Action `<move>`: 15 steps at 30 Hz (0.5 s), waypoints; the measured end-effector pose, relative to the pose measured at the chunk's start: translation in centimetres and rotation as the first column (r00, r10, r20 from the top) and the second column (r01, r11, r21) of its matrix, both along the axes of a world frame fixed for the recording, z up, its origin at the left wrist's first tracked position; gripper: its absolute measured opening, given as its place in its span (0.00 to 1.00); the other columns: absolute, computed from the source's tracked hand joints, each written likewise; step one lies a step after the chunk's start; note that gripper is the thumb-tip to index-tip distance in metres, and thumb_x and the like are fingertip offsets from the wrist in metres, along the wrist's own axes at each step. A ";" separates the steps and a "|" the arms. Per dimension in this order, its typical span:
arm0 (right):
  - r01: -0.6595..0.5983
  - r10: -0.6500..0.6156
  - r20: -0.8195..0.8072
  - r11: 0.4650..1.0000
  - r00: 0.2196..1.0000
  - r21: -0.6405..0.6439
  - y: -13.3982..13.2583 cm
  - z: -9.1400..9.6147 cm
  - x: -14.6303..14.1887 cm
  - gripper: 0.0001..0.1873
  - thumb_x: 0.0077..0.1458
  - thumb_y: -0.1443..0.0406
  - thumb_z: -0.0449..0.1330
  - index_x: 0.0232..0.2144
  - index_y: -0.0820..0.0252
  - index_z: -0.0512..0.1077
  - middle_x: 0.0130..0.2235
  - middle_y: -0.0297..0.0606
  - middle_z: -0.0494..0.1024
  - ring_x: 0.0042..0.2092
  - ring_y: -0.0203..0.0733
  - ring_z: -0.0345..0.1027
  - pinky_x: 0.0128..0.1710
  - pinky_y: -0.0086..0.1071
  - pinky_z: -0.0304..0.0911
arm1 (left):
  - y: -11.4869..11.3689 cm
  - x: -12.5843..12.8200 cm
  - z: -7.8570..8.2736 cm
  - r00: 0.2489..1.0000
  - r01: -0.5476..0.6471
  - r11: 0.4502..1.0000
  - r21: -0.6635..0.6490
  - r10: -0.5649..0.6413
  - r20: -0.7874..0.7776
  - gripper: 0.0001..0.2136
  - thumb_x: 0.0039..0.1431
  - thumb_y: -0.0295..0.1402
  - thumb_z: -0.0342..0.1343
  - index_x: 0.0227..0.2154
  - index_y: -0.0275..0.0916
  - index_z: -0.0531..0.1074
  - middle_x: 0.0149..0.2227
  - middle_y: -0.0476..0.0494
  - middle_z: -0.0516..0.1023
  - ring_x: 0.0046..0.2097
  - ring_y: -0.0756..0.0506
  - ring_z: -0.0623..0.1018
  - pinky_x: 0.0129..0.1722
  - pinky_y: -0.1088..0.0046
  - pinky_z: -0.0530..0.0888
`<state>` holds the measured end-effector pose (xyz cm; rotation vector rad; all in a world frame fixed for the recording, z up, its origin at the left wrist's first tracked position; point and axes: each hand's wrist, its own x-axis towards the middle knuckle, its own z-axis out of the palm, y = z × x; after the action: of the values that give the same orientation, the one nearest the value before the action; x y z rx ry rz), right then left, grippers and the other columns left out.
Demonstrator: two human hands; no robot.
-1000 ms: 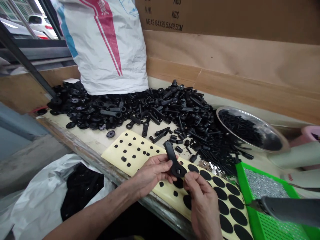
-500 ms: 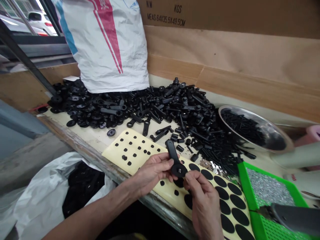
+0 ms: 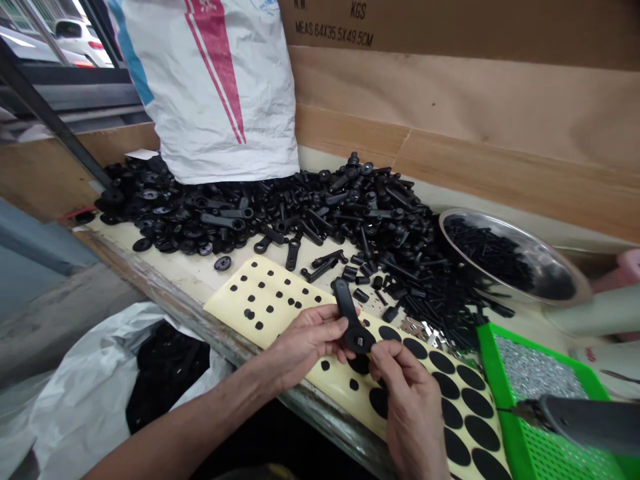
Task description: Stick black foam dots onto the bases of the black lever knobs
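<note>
Over the sticker sheet, my left hand (image 3: 315, 337) holds a black plastic lever (image 3: 345, 301), thumb on top and fingers beneath. The lever has a narrow arm pointing away from me and a wide round end with a small metallic-looking spot at its centre. The fingertips of my right hand (image 3: 407, 393) are pinched at the right edge of that round end; whatever lies between them is hidden. Below both hands is a pale yellow sheet (image 3: 280, 337) with small black dots on the left and large black discs (image 3: 480, 433) on the right.
A heap of black plastic parts (image 3: 300, 207) spreads behind the sheet, below a white sack (image 3: 225, 100). To the right are a metal bowl (image 3: 560, 280) of black pieces, a green basket (image 3: 530, 447) with small shiny parts, and a power screwdriver (image 3: 585, 423). A white bag (image 3: 75, 393) hangs lower left.
</note>
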<state>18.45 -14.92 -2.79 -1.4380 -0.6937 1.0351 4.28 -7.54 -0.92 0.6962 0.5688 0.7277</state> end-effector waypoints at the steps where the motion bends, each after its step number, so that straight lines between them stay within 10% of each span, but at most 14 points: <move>1: 0.003 -0.003 0.007 1.000 1.000 -0.004 0.0 0.1 0.0 0.15 0.48 0.53 0.66 0.26 0.58 0.71 0.24 0.28 0.65 0.28 0.33 0.52 0.27 0.27 0.50 | 0.0 0.0 0.0 1.000 -0.001 1.000 0.001 0.001 -0.001 0.11 0.59 0.32 0.58 0.42 0.32 0.75 0.33 0.41 0.76 0.28 0.52 0.74 0.29 0.77 0.68; 15: -0.024 0.021 -0.078 0.999 0.997 -0.040 0.0 -0.5 0.1 0.15 0.50 0.53 0.65 0.28 0.58 0.71 0.24 0.27 0.64 0.27 0.33 0.51 0.28 0.26 0.49 | 0.1 0.0 -0.3 1.000 -0.004 1.000 0.003 0.004 -0.003 0.11 0.60 0.32 0.57 0.43 0.32 0.75 0.31 0.42 0.76 0.28 0.52 0.73 0.29 0.78 0.67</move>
<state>18.57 -14.92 -3.25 -1.4201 -0.6372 1.1229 4.27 -7.43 -1.22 0.6986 0.5721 0.7317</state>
